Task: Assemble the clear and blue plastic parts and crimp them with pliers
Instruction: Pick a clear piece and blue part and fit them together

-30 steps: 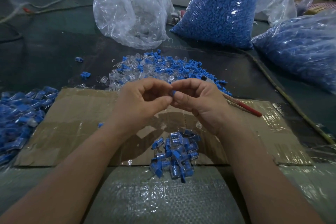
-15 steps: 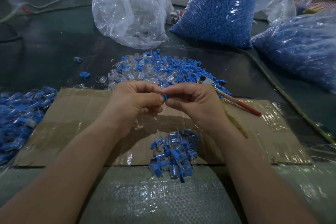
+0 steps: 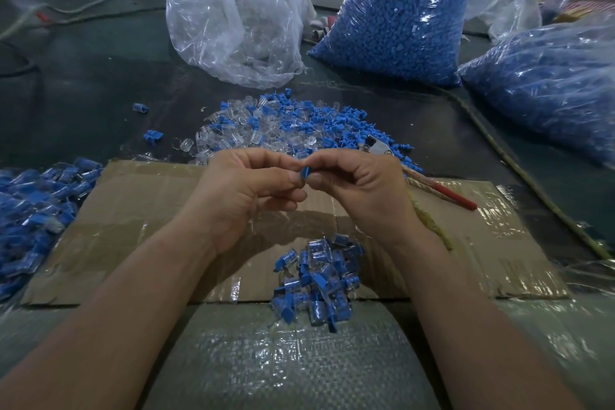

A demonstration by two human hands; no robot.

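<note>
Woven plastic sheet (image 3: 283, 373) nearest, grey-green and shiny. At its far edge, spilling onto the taped cardboard (image 3: 133, 210), a small heap of joined pieces (image 3: 316, 283) (blue inside clear, by the look).

Above the cardboard both hands meet mid-frame.
- Left hand (image 3: 246, 196): thumb and forefinger pinching a blue part (image 3: 305, 173), other fingers curled under.
- Right hand (image 3: 362, 190): thumb and forefinger pinching the same part from the other side, remaining fingers folded toward the palm.
- Whether a clear shell already sits in the pinch, cannot tell; fingers hide it.

Handling, as a judgement: tiny, near weightless, stiff moulded plastic, smooth enough to squirt out of a loose hold. Best taken by the fingertips across the flat blue head, leaving the stem end free to seat.

Just behind the right hand, pliers (image 3: 442, 191) lie across the cardboard's far edge, red handle to the right, nobody holding them. Beyond them, a loose heap of clear and blue parts (image 3: 293, 123) on the dark tabletop (image 3: 83, 83). Far back: crumpled clear bag (image 3: 236, 17), full bag of blue parts (image 3: 399, 17).
</note>
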